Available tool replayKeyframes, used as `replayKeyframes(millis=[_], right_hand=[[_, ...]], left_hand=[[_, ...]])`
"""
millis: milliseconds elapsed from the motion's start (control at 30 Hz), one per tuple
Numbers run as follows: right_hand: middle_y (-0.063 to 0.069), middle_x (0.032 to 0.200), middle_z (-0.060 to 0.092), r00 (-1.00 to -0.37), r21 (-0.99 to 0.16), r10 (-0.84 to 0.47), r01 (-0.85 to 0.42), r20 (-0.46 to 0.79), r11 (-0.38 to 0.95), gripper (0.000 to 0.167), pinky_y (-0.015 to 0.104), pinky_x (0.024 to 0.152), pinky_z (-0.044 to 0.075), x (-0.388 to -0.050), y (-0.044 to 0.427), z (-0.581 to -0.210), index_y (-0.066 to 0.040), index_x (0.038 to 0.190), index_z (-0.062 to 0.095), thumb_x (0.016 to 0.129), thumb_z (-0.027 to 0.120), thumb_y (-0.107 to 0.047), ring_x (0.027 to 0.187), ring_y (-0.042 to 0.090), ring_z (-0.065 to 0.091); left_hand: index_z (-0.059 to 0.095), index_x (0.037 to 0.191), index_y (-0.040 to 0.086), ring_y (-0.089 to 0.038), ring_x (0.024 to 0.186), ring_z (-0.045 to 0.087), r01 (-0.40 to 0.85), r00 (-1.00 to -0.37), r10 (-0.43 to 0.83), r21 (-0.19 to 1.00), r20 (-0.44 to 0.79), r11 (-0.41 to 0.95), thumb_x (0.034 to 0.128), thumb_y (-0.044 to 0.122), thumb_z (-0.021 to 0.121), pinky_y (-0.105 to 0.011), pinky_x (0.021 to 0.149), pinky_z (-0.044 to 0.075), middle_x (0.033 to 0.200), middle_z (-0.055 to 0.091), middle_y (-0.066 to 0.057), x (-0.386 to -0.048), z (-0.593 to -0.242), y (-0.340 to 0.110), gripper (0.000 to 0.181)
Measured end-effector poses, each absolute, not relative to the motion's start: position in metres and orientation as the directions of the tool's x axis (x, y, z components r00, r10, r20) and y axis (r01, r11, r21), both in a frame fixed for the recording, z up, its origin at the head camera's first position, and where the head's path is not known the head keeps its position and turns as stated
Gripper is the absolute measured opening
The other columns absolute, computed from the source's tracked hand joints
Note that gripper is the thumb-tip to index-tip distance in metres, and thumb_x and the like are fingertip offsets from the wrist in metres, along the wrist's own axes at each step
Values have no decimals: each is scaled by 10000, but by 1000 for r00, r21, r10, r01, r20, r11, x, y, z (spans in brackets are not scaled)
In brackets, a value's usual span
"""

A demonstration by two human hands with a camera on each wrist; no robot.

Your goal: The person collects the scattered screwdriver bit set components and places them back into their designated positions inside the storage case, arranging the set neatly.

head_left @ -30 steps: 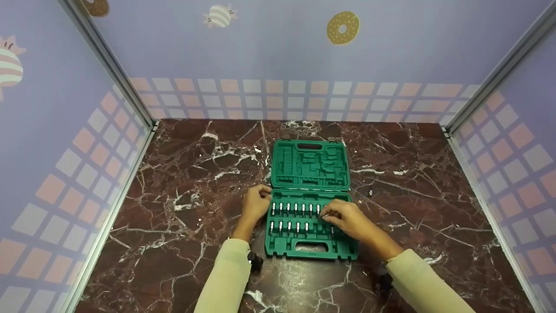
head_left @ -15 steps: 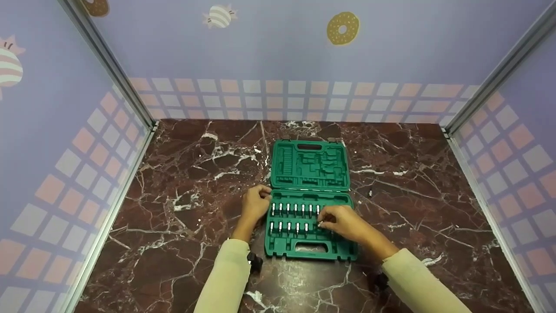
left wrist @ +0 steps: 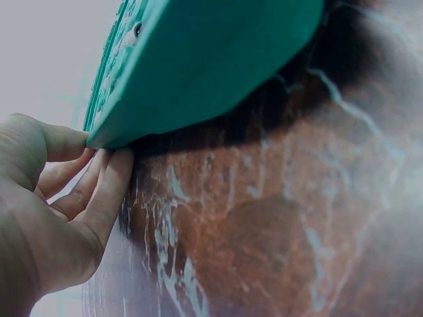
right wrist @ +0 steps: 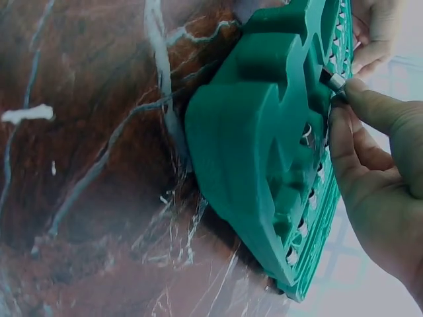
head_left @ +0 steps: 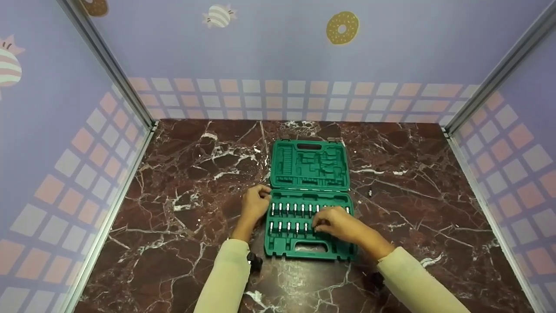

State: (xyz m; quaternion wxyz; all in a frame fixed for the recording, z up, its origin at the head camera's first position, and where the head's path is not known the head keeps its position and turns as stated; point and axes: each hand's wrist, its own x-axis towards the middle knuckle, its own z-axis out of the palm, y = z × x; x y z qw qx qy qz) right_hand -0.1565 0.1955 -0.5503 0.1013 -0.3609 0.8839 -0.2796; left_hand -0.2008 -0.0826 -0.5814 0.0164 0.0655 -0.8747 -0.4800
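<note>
An open green plastic socket case (head_left: 340, 251) lies on the table, its lid (head_left: 310, 171) laid back. Two rows of metal bit sockets (head_left: 295, 210) stand in its base. My left hand (head_left: 255, 202) holds the case's left edge near the hinge; in the left wrist view thumb and fingers meet its corner (left wrist: 109, 135). Between thumb and fingers my right hand (head_left: 341, 224) pinches one bit socket (right wrist: 336, 82), its dark tip toward a slot in the front row. That hand hides part of both rows in the head view.
A loose bit socket (head_left: 370, 192) lies on the dark marbled table (head_left: 195, 243) to the right of the case. Patterned panels (head_left: 278, 52) enclose the back and both sides. A carry-handle cutout (head_left: 311, 247) is in the case's front edge.
My right hand has moved left and slightly toward the front row, uncovering bit sockets at the right end of the back row. The left hand and the case have stayed put.
</note>
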Motion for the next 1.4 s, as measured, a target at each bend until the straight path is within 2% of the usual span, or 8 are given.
replayKeyframes(millis=[300,467,800,1067,1400], right_hand=[[51,941,751,-719,-542,-693,-602,48,587,70,308,719,587,-161,189,-547,-89,950,770,890,802,-103,842,188,711],[50,905,751,-724,-522,-687,-610,60,597,71,303,702,588,-162,187,-549,-88,908,766,864,821,-77,817,184,710],[46,929,663,-818,-574,-575,-473,5,668,237,332,727,581,-162,188,-551,-69,963,713,808,879,-138,841,202,678],[30,895,679,-841,-561,-539,-430,-35,707,208,325,704,566,-164,185,-551,-87,929,724,807,883,-142,808,180,671],[71,888,719,-863,-557,-488,-344,-130,756,196,408,738,581,-167,173,-547,-72,900,706,799,874,-56,829,229,683]], left_hand=[[773,991,87,-267,870,695,-80,-992,-127,841,-14,536,911,47,707,-463,844,537,911,751,-68,-201,-580,-82,111],[775,988,81,-267,876,697,-82,-992,-128,843,-16,531,906,44,709,-461,846,541,914,753,-75,-201,-580,-81,111],[774,992,91,-266,887,700,-90,-992,-126,839,-26,537,905,56,714,-465,859,536,920,755,-67,-202,-580,-80,111],[778,988,94,-268,889,705,-80,-992,-125,835,-14,545,897,58,719,-466,863,532,916,762,-65,-202,-580,-79,114],[775,1005,93,-285,911,701,-107,-990,-132,833,-41,544,914,39,707,-486,882,538,941,761,-71,-200,-578,-81,126]])
